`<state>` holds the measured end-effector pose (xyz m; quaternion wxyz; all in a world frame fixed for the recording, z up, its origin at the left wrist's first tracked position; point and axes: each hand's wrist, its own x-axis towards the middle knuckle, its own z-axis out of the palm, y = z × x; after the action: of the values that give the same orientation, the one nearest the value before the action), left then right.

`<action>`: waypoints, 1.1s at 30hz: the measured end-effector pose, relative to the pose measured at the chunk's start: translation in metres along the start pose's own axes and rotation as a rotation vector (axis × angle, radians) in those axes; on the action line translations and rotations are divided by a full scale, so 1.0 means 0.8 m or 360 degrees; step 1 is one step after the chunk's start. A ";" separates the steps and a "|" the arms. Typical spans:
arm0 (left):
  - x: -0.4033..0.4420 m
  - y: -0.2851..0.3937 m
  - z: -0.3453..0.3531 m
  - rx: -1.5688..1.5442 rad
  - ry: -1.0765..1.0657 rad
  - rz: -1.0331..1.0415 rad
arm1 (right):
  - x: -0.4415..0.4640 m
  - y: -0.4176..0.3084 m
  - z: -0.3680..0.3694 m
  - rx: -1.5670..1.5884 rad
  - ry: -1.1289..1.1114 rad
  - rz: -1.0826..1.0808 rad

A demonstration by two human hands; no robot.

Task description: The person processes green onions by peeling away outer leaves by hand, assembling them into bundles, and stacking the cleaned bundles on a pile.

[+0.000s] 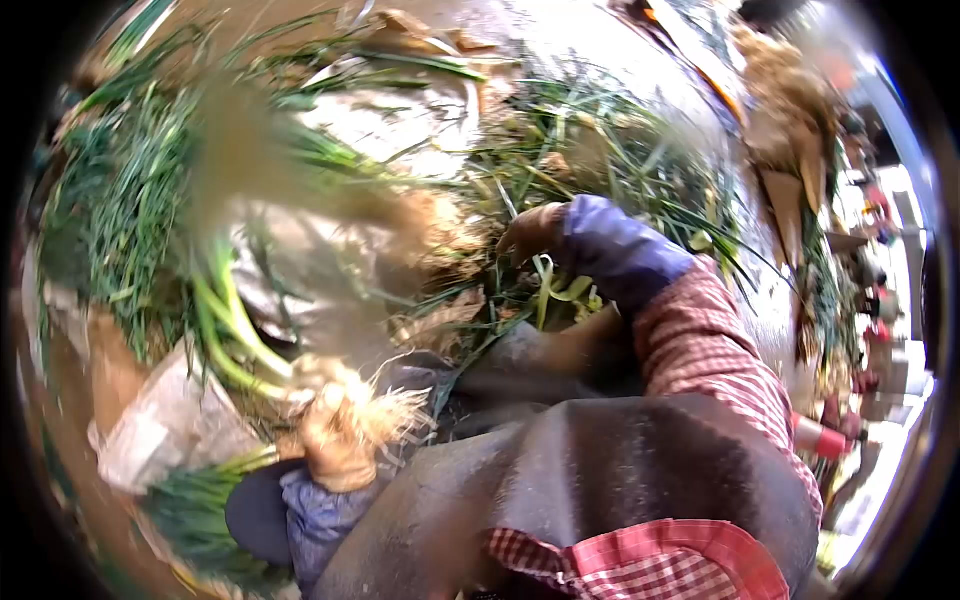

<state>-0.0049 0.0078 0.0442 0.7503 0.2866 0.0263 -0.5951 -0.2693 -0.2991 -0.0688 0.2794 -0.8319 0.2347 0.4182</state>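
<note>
My left hand (340, 440), at the lower left, is closed around a bunch of green onions (232, 325). Pale, stringy roots (395, 415) stick out to the right of the fingers, and the green stalks run up and to the left. Higher up, near the centre, my right hand (530, 235) reaches into loose green leaves (610, 150). Its fingers are partly hidden and blurred, so what they hold, if anything, cannot be made out. A dark apron (640, 460) covers my lap below both hands.
A large heap of green onions (130, 200) lies at the left, with another bundle (205, 515) at the lower left. A whitish sheet (170, 425) lies between them. Brown root clumps (775, 95) and blurred people are at the right.
</note>
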 end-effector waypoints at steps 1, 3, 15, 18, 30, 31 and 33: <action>0.001 0.000 -0.001 -0.0043 0.0146 -0.0125 | -0.022 -0.033 -0.035 0.0112 0.0141 0.0000; 0.011 -0.002 0.002 0.0019 0.0227 -0.0086 | 0.030 -0.035 -0.050 0.0175 0.0654 -0.0140; 0.024 -0.017 -0.019 0.0098 0.0083 0.0078 | 0.153 -0.132 -0.118 0.0160 0.0705 0.0528; 0.018 -0.010 -0.018 0.0132 0.0102 0.0082 | 0.105 -0.125 -0.156 0.0070 0.1054 0.0701; 0.022 -0.014 -0.037 0.0549 0.0636 0.0158 | 0.091 -0.238 -0.023 0.2289 0.0165 -0.0763; 0.020 -0.013 -0.042 0.0602 0.0550 0.0154 | 0.082 -0.258 -0.026 0.2188 0.0356 -0.0789; 0.020 -0.017 -0.046 0.0612 0.0478 0.0162 | 0.060 -0.290 -0.037 0.2222 0.0424 -0.0901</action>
<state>-0.0018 0.0088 0.0021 0.6986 0.5103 0.0093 -0.5014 -0.0820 -0.1556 -0.0314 0.8061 -0.5341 0.2541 -0.0186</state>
